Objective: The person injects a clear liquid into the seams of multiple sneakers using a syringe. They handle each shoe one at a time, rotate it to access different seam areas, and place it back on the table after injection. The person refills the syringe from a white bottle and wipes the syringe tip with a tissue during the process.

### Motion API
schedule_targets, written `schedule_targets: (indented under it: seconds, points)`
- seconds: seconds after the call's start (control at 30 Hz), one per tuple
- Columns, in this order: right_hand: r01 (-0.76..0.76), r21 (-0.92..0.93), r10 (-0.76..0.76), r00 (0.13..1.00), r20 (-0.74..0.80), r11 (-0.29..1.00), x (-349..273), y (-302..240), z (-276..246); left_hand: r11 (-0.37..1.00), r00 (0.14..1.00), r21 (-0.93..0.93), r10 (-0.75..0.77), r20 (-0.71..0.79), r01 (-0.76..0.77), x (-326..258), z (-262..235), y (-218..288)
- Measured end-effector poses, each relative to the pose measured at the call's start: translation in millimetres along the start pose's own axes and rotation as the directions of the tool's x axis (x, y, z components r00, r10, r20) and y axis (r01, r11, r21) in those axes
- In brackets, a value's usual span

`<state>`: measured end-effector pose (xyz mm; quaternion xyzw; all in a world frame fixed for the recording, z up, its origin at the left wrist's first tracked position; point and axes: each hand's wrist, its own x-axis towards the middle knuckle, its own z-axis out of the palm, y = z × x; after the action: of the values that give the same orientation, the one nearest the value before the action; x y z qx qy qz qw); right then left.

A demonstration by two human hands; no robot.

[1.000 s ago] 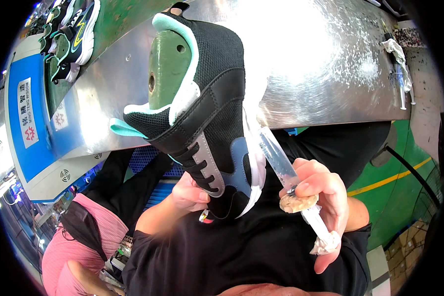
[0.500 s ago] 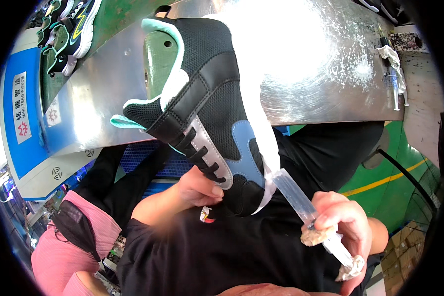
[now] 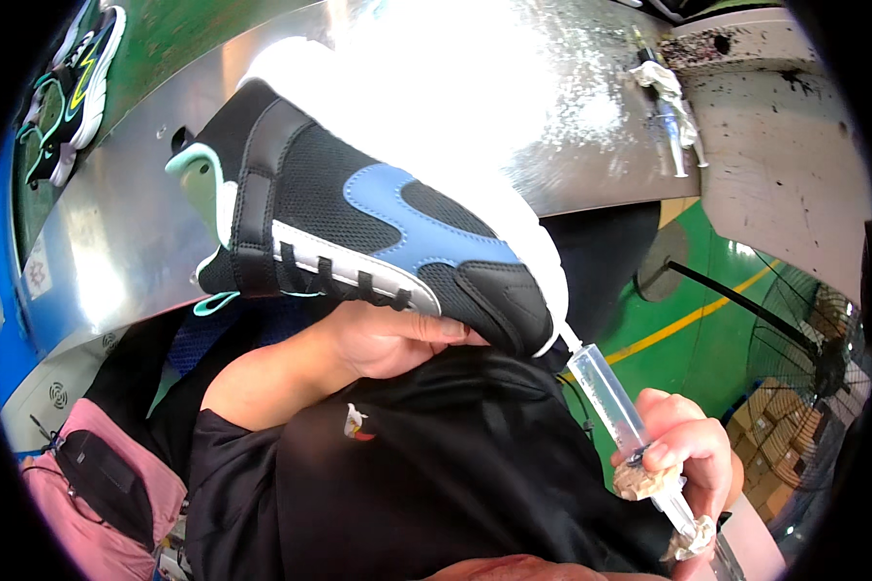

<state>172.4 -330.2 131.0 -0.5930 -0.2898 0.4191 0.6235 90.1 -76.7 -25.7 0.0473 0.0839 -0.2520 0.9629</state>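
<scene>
A black mesh sneaker (image 3: 315, 184) with a blue side overlay, white sole and mint lining is tilted on its side above the metal table, toe pointing right and down. A green last shows inside its collar. My left hand (image 3: 392, 339) grips it at the forefoot, thumb along the upper; the other fingers are hidden beneath the shoe. In my right hand (image 3: 688, 450) is a clear plastic syringe (image 3: 606, 392), with crumpled tan wrapping around its flange and plunger end. Its nozzle meets the white sole edge at the toe, and whether it touches is hard to tell.
The shiny metal table (image 3: 107, 261) carries glare and white specks. A second syringe (image 3: 667, 111), partly wrapped in white, lies near its right edge. Finished-looking sneakers (image 3: 77, 97) stand far left. A person in pink (image 3: 77, 484) sits left. A fan (image 3: 790, 358) and cardboard boxes (image 3: 765, 426) are at right.
The sneaker has turned from nearly upright to a flatter slant, its heel swinging down and left and its toe rising to the right. The syringe nozzle has stayed close to the toe's sole edge.
</scene>
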Motion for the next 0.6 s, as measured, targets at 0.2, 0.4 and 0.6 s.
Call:
schedule_targets:
  seconds: [0.2, 0.4, 0.6]
  points:
    - [0.092, -0.117, -0.097, 0.994, -0.040, 0.989, -12.8, 6.3, -4.4, 0.999, 0.998, 0.045, -0.023, 0.055, 0.021, 29.2, -1.9, -0.6]
    - [0.133, -0.228, -0.162, 0.980, -0.113, 0.965, -15.1, 16.8, 2.0, 0.997, 0.995, 0.062, 0.046, 0.086, -0.051, 48.3, 1.6, 2.3]
    - [0.246, -0.486, -0.346, 0.930, -0.126, 0.839, -2.3, 30.5, 17.0, 0.998, 0.994, -0.008, 0.056, 0.095, -0.056, 58.8, 13.4, 6.9]
